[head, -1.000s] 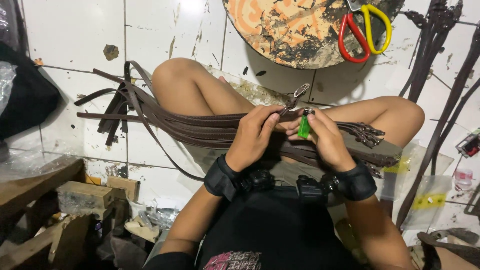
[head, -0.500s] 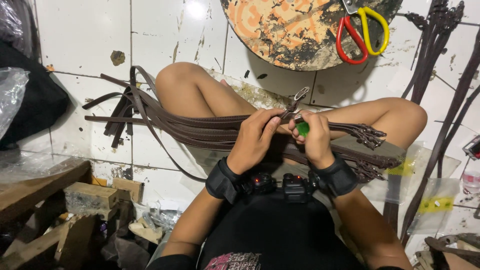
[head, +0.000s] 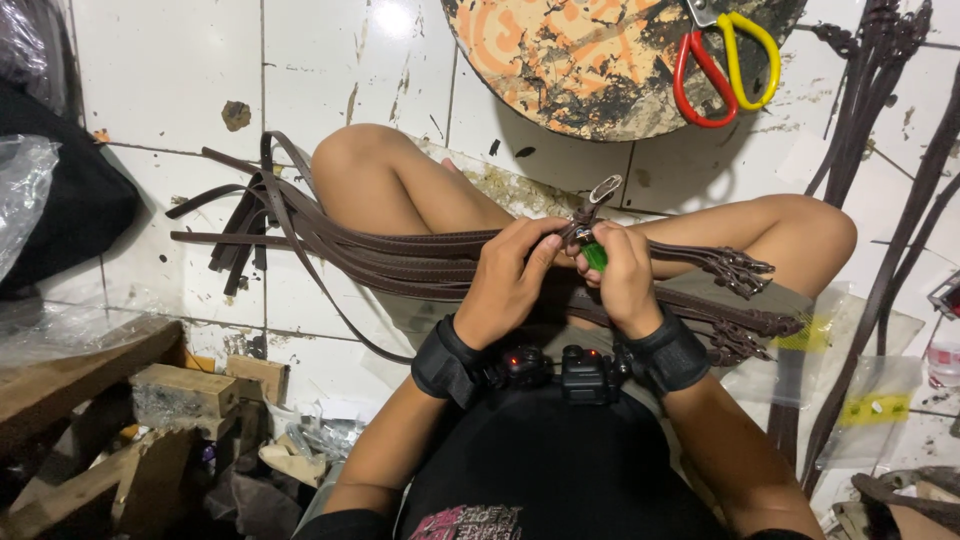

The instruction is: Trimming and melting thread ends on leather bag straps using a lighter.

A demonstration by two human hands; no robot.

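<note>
Nearest, a black shirt [head: 560, 470] fills the bottom of the view, and both wrists are wrapped in black bands [head: 450, 362], with small black devices between them. Just beyond, the left hand [head: 508, 285] is curled around a brown strap [head: 420, 262], its fingers closed on the strap's end. The right hand [head: 622, 278] is closed round a small green lighter [head: 594, 256], which is held close against the strap end; whether the two touch cannot be told, since the fingers hide that spot. A metal clasp [head: 603, 190] is seen sticking up just above the two hands.

Across the folded legs a bundle of brown straps [head: 330, 240] is laid, its loose ends spread onto the white tiles [head: 170, 80] at the left and its metal fittings [head: 742, 270] resting on the right thigh. Wood offcuts [head: 180, 395] are piled at the lower left, and clear plastic bags [head: 868, 400] are spread at the right. More dark straps [head: 880, 120] are seen at the right edge.

Farthest off, a round stained board [head: 590, 60] is seen on the floor, and red and yellow scissors [head: 722, 55] are laid on it.
</note>
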